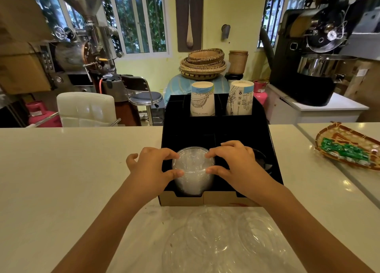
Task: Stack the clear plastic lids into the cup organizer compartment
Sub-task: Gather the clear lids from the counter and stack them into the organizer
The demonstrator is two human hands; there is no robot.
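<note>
Step in hand: seating a stack of clear round plastic lids [193,170] into the front-left compartment of the black cardboard cup organizer [267,141] on the pale glossy counter [61,170]. The stack stands in that compartment, its top lid level with or just above the compartment rim; the lower lids show through the cut-out in the organizer's tan front wall.

The left hand [150,168] has thumb and fingertips curled onto the stack's left edge. The right hand [234,164] mirrors it on the right edge. Both sets of fingers are closed lightly against the top lid, pinching it from either side, not wrapped round it. Whether they bear the stack's weight or only steady it cannot be told.

The front-right compartment looks dark; something dim lies in it, too unclear to name. Two printed white paper cups [202,100] stand rim-down in the rear compartments.

More loose clear lids [224,240] lie flat on the counter just in front of the organizer, overlapping, hard to count against the pale surface. So the task is judged partly done.

Next move, as a judgement: let go of the seated stack, check it sits square, then reach back to the loose lids. These are thin and slippery, so they call for an edge pinch and centring over the stack before lowering, or they will tilt and jam against the compartment walls.
</note>
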